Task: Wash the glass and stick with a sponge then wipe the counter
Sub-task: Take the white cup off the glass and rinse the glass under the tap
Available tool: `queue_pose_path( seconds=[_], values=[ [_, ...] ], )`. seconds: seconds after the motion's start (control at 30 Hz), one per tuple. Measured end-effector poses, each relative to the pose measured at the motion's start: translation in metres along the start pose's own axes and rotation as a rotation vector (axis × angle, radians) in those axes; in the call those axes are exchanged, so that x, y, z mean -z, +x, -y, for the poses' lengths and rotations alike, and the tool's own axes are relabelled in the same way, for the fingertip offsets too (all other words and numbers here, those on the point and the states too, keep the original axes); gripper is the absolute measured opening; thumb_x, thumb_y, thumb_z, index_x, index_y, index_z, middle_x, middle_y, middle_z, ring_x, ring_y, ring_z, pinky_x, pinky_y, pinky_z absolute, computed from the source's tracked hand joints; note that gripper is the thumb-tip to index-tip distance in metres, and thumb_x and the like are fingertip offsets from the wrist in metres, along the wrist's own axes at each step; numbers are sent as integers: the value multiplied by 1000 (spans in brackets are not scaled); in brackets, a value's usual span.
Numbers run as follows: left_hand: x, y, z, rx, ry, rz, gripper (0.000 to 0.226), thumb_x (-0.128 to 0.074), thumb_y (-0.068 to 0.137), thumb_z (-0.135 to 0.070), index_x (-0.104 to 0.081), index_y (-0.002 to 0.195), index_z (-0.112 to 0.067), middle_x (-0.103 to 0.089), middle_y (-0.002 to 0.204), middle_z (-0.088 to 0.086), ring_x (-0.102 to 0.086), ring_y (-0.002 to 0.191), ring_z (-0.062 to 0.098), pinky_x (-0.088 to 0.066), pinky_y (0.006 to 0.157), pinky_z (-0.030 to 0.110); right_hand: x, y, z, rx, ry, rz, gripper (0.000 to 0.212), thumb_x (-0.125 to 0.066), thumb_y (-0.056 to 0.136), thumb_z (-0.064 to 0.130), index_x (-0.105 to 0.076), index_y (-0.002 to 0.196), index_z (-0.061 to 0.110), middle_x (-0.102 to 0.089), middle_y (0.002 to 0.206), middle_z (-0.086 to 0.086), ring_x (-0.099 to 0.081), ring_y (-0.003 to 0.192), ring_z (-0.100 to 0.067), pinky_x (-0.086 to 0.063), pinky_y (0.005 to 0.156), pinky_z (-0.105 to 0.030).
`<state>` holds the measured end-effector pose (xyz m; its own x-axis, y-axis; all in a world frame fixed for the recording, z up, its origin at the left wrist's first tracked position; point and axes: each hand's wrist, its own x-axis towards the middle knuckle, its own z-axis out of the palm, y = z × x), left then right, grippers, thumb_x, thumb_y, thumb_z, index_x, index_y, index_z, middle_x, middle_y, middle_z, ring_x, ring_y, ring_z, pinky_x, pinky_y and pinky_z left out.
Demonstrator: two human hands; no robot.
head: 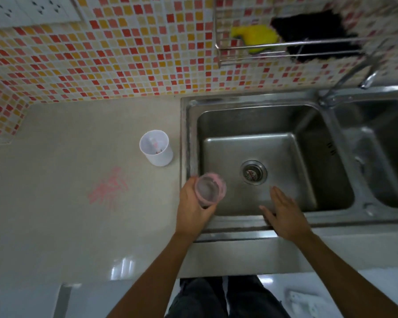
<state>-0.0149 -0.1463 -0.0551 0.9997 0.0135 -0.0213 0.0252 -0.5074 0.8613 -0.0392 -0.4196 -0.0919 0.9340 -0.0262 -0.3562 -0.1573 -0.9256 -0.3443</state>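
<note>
My left hand (192, 208) grips a clear glass (209, 188) with pink residue, held over the left front corner of the steel sink (251, 145). Over the sink's front edge, my right hand (283, 214) is flat with fingers spread and holds nothing. A yellow sponge (254, 36) lies in the wire wall rack (285, 45) above the sink, next to a black cloth (315, 35). A white plastic cup (156, 148) stands on the counter left of the sink, with a thin stick-like thing inside. A pink smear (109, 187) stains the beige counter (67, 214).
A chrome faucet (354, 74) arches from between the two basins. A second basin (386, 152) lies to the right. The drain (253, 172) is in the middle of the left basin. A mosaic tile wall (101, 53) backs the counter, with sockets (32, 8) at top left.
</note>
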Motion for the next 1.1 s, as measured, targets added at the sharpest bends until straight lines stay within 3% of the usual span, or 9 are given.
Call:
queue_pose_path(
  seconds=[0.1,0.23,0.37,0.5,0.67,0.8,0.97,1.1],
  values=[
    [-26,9,-18,-45,104,71,76,-82,71,-21,-41,134,-15,-45,128,-4,-42,113,-1,-35,96,5,10,11,-25,-67,-118,16,75,-29,96,55,-4,152,11,-5,161,-6,-3,148,-18,2,119,-38],
    [-58,30,-33,-131,321,81,66,-82,69,-25,-48,125,-13,-51,124,4,-50,113,17,-50,95,30,20,20,-48,-79,-170,33,76,-23,96,57,0,152,10,-1,161,-5,2,148,-17,8,116,-38],
    [-81,45,-42,-262,616,131,72,-85,63,-23,-49,124,-10,-54,120,10,-50,112,24,-48,98,35,19,27,-55,-75,-204,73,79,-17,95,60,4,151,9,2,161,-6,5,147,-17,11,117,-42],
    [-96,55,-50,-393,905,143,60,-77,68,-11,-50,122,-8,-55,120,13,-52,112,29,-41,105,40,18,24,-54,-58,-212,56,78,-13,95,59,5,151,7,3,161,-8,5,148,-19,12,115,-42],
    [-105,58,-57,-400,1152,192,83,-75,62,-1,-34,134,-7,-48,132,17,-46,125,34,-30,116,47,19,24,-56,-34,-207,48,77,-11,96,58,9,150,7,6,160,-10,8,147,-22,11,116,-43],
    [-110,61,-64,-428,1301,202,94,-81,56,-10,-31,135,-8,-49,132,17,-47,125,35,-29,117,48,17,23,-58,-18,-184,35,78,-11,96,58,9,150,6,4,160,-10,6,147,-23,7,118,-45],
    [-116,64,-76,-313,1315,213,89,-75,71,-16,-25,144,-9,-41,144,16,-36,137,34,-7,119,48,21,25,-61,23,-39,48,78,-16,95,60,9,150,11,6,160,-6,7,147,-20,7,119,-42],
    [-131,78,-82,-247,974,41,53,-64,81,-20,-44,129,-10,-54,124,11,-52,121,28,-27,117,50,66,49,-84,21,312,-104,75,-30,96,55,0,152,16,2,161,-1,4,147,-15,2,119,-34]
  ],
)
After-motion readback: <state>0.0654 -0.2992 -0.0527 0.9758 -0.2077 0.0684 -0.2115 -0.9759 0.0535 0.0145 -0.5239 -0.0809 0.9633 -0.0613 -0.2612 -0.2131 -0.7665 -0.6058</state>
